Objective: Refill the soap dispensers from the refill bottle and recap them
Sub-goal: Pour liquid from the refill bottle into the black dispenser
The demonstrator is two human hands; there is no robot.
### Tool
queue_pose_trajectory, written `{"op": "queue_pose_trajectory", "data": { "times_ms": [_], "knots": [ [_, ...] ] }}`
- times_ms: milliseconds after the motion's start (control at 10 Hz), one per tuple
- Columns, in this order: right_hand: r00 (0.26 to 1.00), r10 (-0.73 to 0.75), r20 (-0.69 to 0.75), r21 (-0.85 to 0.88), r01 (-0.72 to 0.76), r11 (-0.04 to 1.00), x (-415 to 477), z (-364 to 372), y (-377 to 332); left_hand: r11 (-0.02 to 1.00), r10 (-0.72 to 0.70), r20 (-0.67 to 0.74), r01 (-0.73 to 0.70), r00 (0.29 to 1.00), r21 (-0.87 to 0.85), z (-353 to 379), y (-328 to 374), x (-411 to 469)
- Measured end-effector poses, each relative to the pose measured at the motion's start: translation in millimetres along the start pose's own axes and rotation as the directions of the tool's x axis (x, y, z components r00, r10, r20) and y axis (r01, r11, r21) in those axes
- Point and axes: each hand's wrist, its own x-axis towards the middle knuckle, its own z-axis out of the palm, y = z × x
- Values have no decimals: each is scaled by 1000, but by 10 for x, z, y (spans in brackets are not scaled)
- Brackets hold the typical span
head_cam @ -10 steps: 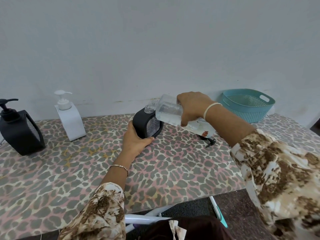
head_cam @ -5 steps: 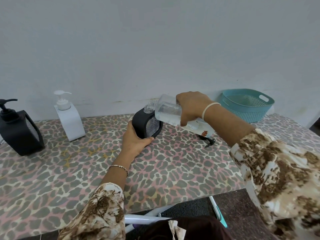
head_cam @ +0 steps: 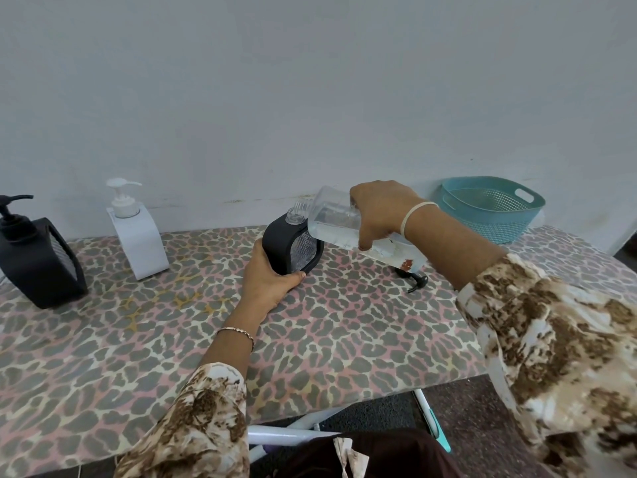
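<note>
An uncapped black soap dispenser [head_cam: 279, 244] stands mid-table, its clear neck open at the top. My left hand [head_cam: 267, 282] grips its lower left side. My right hand [head_cam: 377, 212] holds a clear refill bottle [head_cam: 331, 224] tilted nearly flat, its threaded mouth right over the dispenser's neck, clear liquid lying along its lower side. A black pump cap [head_cam: 415, 281] lies on the table behind the refill bottle's base. At the left, a second black dispenser [head_cam: 38, 260] and a white dispenser [head_cam: 138, 236] stand with their pumps on.
A teal plastic basket [head_cam: 493, 208] sits at the table's back right against the grey wall. The leopard-print table [head_cam: 344, 339] ends at a front edge near my body, with white frame legs and dark floor below.
The scene has barely shifted. The refill bottle stays tilted over the dispenser neck, and both hands keep the same grips.
</note>
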Motion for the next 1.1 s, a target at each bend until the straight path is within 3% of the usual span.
{"op": "queue_pose_trajectory", "data": {
  "times_ms": [1100],
  "knots": [
    [1000, 12, 15, -10, -12, 1000, -38, -45, -35, 999, 15, -7, -15, 1000, 29, 1, 9, -8]
  ]
}}
